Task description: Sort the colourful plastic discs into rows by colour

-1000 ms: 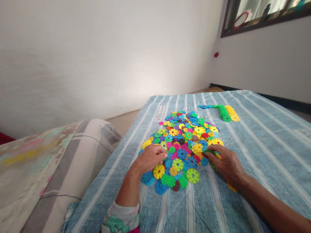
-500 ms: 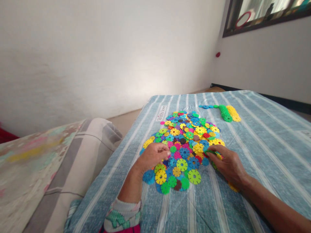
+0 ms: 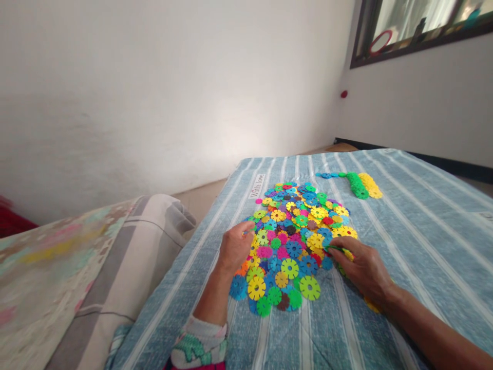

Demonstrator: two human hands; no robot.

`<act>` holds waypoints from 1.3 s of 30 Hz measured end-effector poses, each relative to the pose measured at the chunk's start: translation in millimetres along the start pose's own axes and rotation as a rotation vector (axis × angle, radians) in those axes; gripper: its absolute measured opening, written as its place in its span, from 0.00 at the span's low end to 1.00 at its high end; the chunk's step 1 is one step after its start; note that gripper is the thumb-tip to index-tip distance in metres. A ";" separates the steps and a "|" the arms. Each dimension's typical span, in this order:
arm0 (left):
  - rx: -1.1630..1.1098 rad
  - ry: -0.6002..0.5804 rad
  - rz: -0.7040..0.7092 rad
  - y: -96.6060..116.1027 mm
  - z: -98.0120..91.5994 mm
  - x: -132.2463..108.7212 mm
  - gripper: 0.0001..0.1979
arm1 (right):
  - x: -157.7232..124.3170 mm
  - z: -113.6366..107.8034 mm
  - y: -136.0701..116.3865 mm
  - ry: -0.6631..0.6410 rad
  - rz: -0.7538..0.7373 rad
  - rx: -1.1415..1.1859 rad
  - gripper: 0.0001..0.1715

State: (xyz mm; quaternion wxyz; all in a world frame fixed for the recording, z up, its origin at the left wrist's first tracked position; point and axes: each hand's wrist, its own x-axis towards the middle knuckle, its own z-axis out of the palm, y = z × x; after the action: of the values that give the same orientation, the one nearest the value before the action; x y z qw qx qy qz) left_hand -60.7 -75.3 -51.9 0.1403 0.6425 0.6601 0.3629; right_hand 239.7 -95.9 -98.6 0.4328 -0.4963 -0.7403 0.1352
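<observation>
A pile of colourful notched plastic discs lies on a blue striped cloth. Over the pile's left edge is my left hand, its fingers curled in; whatever they pinch is too small to make out. My right hand is at the right edge of the pile, thumb and fingers closed on a green disc. Yellow discs show beside and beneath this hand. Farther back, a green row of discs lies against a yellow row, with a short blue chain to their left.
To the left is another bed or seat with a grey striped cover and a floral cloth. A white wall stands behind. A dark-framed window is at the upper right, with a round red-rimmed mirror.
My left hand has shifted slightly left and its fingers have curled in, uncovering discs to its right. My right hand stays at the pile's right edge. The whole view has tilted a little.
</observation>
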 end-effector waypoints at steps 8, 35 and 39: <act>0.051 -0.091 0.080 1.2 2.8 -5.2 0.15 | 0.0 0.0 -0.9 -0.024 -0.001 0.017 0.10; 0.281 -0.414 0.169 21.5 -4.5 -13.6 0.04 | -0.3 -1.3 -2.7 -0.066 -0.023 0.002 0.11; 0.293 -0.421 0.167 25.2 -3.6 -15.7 0.03 | 0.0 -1.0 -2.9 -0.064 -0.032 -0.003 0.11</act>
State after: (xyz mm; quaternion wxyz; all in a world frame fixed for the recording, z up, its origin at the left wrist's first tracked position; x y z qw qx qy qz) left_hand -42.2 -93.5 -37.2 0.1497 0.7695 0.6067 0.1320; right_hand 238.7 -97.5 -96.2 0.4102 -0.4805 -0.7618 0.1433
